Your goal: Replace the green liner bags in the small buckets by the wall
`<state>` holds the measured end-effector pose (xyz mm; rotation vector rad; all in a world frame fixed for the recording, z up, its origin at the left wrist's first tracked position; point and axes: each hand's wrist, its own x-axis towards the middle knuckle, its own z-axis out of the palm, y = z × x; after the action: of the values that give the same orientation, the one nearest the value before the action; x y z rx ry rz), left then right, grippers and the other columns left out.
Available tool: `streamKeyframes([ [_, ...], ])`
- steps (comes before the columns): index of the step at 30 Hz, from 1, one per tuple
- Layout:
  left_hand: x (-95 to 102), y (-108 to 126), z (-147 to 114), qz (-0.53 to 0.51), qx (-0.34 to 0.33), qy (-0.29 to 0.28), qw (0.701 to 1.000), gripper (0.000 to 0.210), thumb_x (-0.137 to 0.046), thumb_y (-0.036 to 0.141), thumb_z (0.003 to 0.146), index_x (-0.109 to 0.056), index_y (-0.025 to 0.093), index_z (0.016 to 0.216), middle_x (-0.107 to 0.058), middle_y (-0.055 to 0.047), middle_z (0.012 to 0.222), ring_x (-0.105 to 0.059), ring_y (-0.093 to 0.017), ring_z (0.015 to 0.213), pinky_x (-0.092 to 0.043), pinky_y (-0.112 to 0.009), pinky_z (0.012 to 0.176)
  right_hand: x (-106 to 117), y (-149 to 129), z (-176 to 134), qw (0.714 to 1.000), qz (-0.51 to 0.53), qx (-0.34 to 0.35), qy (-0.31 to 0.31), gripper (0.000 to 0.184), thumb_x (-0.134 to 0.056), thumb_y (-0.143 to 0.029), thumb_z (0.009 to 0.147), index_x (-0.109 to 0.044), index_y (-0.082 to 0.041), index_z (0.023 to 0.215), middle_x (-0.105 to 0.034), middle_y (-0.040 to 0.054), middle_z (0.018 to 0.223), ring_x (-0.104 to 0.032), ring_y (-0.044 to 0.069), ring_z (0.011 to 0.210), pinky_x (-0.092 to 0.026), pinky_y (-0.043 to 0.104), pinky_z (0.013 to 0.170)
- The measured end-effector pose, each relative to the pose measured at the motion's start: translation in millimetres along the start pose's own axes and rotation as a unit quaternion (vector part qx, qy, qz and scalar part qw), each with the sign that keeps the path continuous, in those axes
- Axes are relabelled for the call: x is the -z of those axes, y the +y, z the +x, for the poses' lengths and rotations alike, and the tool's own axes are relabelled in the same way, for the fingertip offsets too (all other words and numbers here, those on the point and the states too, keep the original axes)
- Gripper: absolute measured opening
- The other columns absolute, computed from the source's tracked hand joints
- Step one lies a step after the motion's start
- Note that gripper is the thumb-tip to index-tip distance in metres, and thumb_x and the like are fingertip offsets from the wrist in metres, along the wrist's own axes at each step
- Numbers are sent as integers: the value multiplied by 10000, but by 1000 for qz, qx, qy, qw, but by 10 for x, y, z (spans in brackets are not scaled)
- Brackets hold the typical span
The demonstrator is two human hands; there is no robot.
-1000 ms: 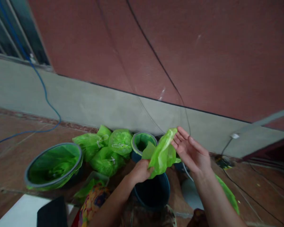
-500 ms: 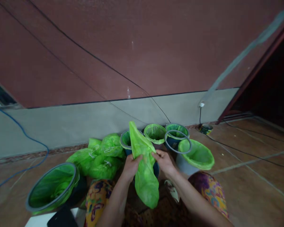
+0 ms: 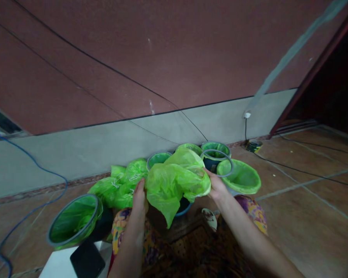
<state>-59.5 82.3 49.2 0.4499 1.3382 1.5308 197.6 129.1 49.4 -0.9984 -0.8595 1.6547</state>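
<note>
A crumpled, translucent green plastic bag is spread out in the air between my hands. My right hand grips its right edge, thumb on top. At the bag's left side is my left hand, thumb up and fingers straight, apparently against the plastic; part of its fingers is hidden. Below the bag a blue-rimmed bucket partly shows. A loose grey ring leans over the lined bins to the right, near my right hand.
Green-lined bins stand along the wall: a dark one, a pale one, and a grey-rimmed one at left. Tied green bags lie beside it. A black phone rests on a white surface. A blue cable crosses the floor.
The bag has gone from a long, narrow bunch to a wider, billowed shape. My hands have moved apart, the left one leftward off its pinch, the right one slightly rightward.
</note>
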Motion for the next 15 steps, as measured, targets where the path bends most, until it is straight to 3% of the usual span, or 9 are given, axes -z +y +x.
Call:
streamKeyframes([
  [4, -71, 79, -170, 49, -42, -65, 996, 545, -564, 590, 817, -623, 222, 1216, -702, -74, 1155, -589, -253, 1168, -446, -388, 986, -125, 115, -17, 998, 48, -45, 16, 315, -494, -441, 865, -650, -169, 835, -739, 119, 781, -709, 279, 894, -573, 423, 782],
  [9, -260, 185, -210, 105, -86, -153, 979, 521, -734, 475, 728, -669, 178, 1151, -699, -104, 1169, -560, -292, 1203, -390, -394, 1050, -253, 128, -125, 995, 89, -55, 3, 246, -618, -386, 838, -676, -163, 924, -747, 83, 797, -719, 235, 771, -583, 376, 749],
  [12, -394, 153, -183, 84, -93, -171, 977, 498, -748, 455, 717, -673, 188, 1130, -664, -86, 1248, -560, -264, 1212, -399, -347, 1045, -325, 64, -250, 990, 119, -72, 21, 206, -680, -317, 808, -681, -158, 938, -748, 63, 790, -713, 202, 710, -589, 325, 710],
  [15, -503, 98, -172, 50, -66, -190, 978, 540, -750, 446, 702, -654, 189, 1167, -709, -79, 1150, -622, -246, 1117, -462, -335, 965, -396, 12, -375, 988, 124, -90, 20, 188, -720, -286, 781, -690, -149, 906, -746, 61, 765, -704, 186, 656, -586, 281, 642],
])
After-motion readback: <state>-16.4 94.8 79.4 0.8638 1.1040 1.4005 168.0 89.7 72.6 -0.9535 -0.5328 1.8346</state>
